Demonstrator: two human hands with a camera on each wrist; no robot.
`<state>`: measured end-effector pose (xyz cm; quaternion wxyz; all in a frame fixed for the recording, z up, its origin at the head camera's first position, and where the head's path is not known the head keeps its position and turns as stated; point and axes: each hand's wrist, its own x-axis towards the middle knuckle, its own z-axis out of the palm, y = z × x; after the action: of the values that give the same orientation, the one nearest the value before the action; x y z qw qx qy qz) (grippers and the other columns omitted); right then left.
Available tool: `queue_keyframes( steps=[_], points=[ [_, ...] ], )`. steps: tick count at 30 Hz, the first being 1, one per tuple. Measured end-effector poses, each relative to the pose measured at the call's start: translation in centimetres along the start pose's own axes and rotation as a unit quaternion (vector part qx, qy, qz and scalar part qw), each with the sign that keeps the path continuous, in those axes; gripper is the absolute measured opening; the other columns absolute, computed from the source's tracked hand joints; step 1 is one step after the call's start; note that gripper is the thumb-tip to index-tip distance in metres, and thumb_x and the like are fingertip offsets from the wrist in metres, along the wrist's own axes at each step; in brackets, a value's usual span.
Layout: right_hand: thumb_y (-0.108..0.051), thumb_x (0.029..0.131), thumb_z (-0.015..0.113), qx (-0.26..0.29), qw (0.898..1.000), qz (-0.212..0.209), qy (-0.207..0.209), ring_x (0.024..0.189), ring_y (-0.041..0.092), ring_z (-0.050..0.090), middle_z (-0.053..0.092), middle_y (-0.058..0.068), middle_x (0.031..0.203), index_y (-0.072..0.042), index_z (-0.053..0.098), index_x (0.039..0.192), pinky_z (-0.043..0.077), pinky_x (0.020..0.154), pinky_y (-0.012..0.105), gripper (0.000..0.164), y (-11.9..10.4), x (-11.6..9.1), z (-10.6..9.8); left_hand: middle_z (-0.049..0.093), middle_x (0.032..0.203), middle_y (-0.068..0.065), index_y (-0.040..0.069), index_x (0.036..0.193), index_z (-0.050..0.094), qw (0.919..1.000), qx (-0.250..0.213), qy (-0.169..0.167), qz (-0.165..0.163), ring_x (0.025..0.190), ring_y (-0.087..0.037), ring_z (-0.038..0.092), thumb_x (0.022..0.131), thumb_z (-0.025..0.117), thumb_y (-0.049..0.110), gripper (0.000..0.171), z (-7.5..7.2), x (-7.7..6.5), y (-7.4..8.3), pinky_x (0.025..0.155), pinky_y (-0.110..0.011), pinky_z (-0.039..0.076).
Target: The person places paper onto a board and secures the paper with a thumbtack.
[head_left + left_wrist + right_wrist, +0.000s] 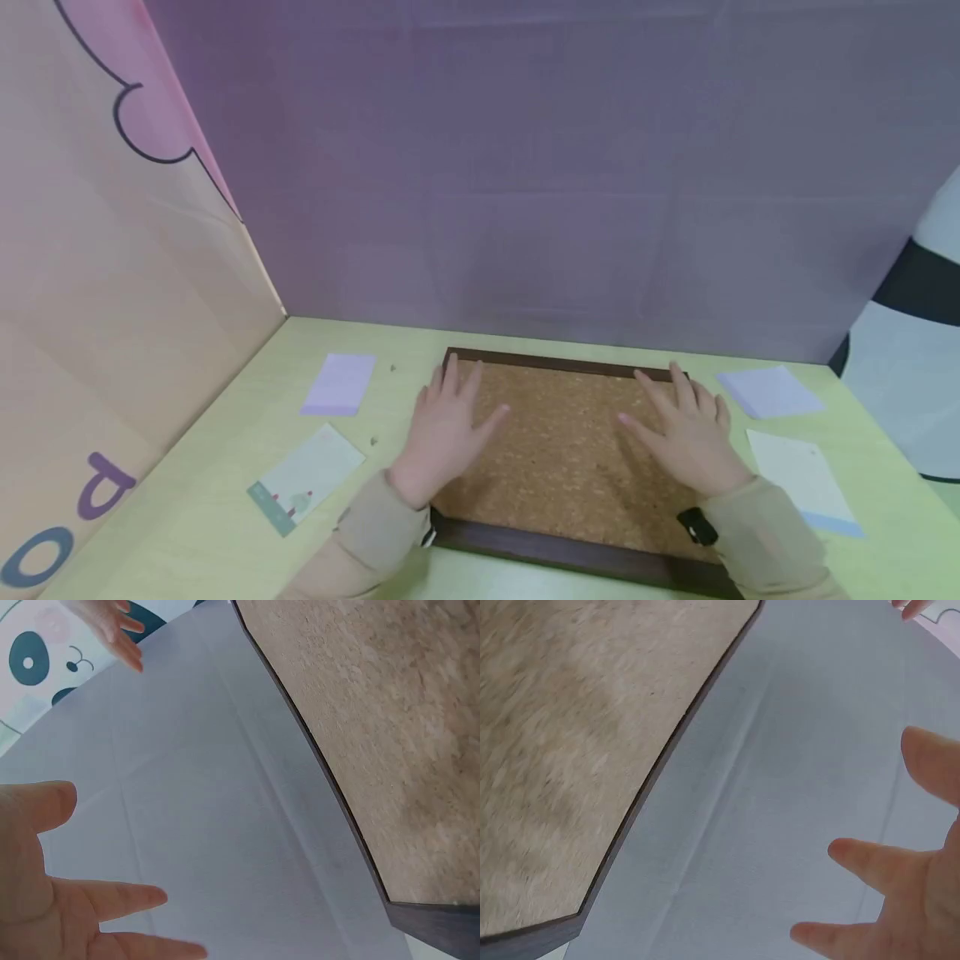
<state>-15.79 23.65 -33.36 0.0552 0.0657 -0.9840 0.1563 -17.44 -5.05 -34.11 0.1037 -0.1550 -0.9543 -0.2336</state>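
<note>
So the cork board is lying on the tabletop, dark frame and all, with paper sheets off to both sides (e.g. the purple one on the left). Left hand and right hand are both empty, fingers spread, and look to be hovering over its two sides. My read: it's a positioning or letting-go kind of step, can't say which. If the board needs handling next, imo that calls for lowering both hands evenly and curling fingers round the frame, not pressing the cork.
</note>
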Motion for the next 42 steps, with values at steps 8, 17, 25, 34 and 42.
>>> queue_keyframes(
  steps=[8, 17, 25, 34, 42],
  points=[
    [-0.051, 0.094, 0.047, -0.023, 0.999, -0.032, -0.035, 0.122, 0.064, 0.03, 0.022, 0.04, 0.144, 0.0, 0.037, 0.141, 0.026, 0.093, 0.076, 0.07, 1.2, -0.1, 0.4, 0.04, 0.142, -0.028, -0.001, 0.14, 0.041, 0.9987, -0.045, -0.023, 0.011, 0.13, -0.044, 0.04, 0.096, 0.047, 0.045, 0.064, -0.1, -0.4, -1.3, 0.108, -0.054, 0.032],
    [-0.046, 0.088, 0.06, -0.024, 0.994, -0.038, -0.097, 0.113, 0.057, 0.047, 0.035, 0.04, 0.137, 0.008, 0.045, 0.132, 0.041, 0.091, 0.064, 0.072, 2.8, -0.2, 1.4, 0.049, 0.137, -0.021, -0.001, 0.136, 0.045, 0.9964, -0.064, -0.055, -0.005, 0.126, -0.038, 0.047, 0.097, 0.046, 0.045, 0.061, -0.4, -0.8, -2.6, 0.106, -0.05, 0.037],
    [-0.042, 0.068, 0.08, -0.006, 0.988, -0.038, -0.147, 0.085, 0.029, 0.061, 0.057, 0.021, 0.109, -0.003, 0.06, 0.116, 0.052, 0.076, 0.05, 0.065, 3.2, -0.3, 1.8, 0.052, 0.134, -0.023, -0.003, 0.134, 0.047, 0.99, -0.113, -0.08, -0.027, 0.118, -0.037, 0.055, 0.097, 0.047, 0.044, 0.061, -0.7, -1.3, -3.1, 0.103, -0.05, 0.04],
    [-0.038, 0.052, 0.089, -0.037, 0.985, -0.069, -0.156, 0.108, 0.052, 0.053, 0.055, 0.034, 0.12, -0.006, 0.063, 0.11, 0.044, 0.09, 0.061, 0.071, 3.6, -0.6, 2.3, 0.05, 0.138, -0.019, 0.002, 0.136, 0.047, 0.9848, -0.135, -0.103, -0.036, 0.116, -0.035, 0.057, 0.097, 0.046, 0.046, 0.059, -0.4, -1.5, -3.9, 0.101, -0.05, 0.042],
    [-0.035, 0.049, 0.09, -0.048, 0.985, -0.077, -0.147, 0.102, 0.046, 0.056, 0.057, 0.026, 0.115, -0.008, 0.063, 0.11, 0.048, 0.083, 0.058, 0.071, 3.6, -0.6, 2.6, 0.05, 0.138, -0.02, -0.001, 0.135, 0.047, 0.9754, -0.172, -0.129, -0.048, 0.116, -0.036, 0.057, 0.097, 0.047, 0.044, 0.059, -0.5, -1.5, -4.4, 0.098, -0.051, 0.044]
  ],
)
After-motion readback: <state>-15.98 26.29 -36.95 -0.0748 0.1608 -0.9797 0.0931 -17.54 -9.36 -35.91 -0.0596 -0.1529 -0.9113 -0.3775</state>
